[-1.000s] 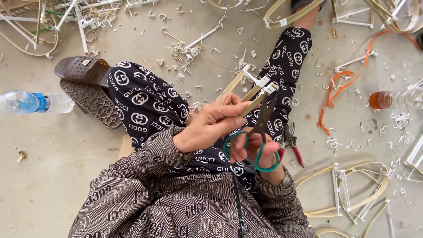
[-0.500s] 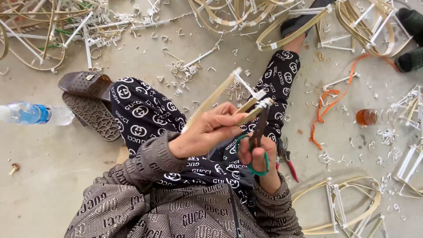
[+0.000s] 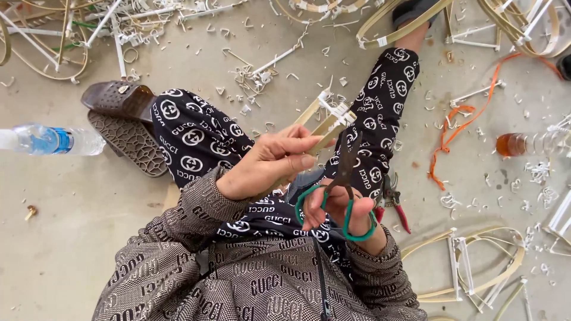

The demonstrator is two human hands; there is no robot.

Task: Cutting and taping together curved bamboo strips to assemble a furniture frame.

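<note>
From the head camera, looking down on a person seated on a concrete floor (image 3: pixel 77 238), the left hand (image 3: pixel 267 163) is closed around a pale bamboo strip piece (image 3: pixel 324 122) — thumb and fingers pinch it, and its far end, bound with white strips, juts up and away from the hand over the patterned trouser leg (image 3: pixel 380 113). Just beside that hand, on the side nearer the body, the right hand (image 3: pixel 342 211) has its fingers through the loops of green-handled scissors (image 3: pixel 339 196); the hand is curled around the handles, and the dark blades point up towards the bamboo strip piece, their tips close to it, though whether they touch cannot be told.

Taking the left hand as the landmark: red-handled pliers (image 3: pixel 392 205) lie on the floor beyond the right hand, just beside the leg. Further out on that side are an orange cord (image 3: pixel 458 128) and a bottle of amber liquid (image 3: pixel 529 144). On the opposite side of the left hand a pair of brown sandals (image 3: pixel 122 119) rests against the other knee, with a clear water bottle (image 3: pixel 50 141) beyond them. Bent bamboo frames (image 3: pixel 470 267) sit below and outward of the right hand — more frames and white shavings are scattered along the far edge of the floor.
</note>
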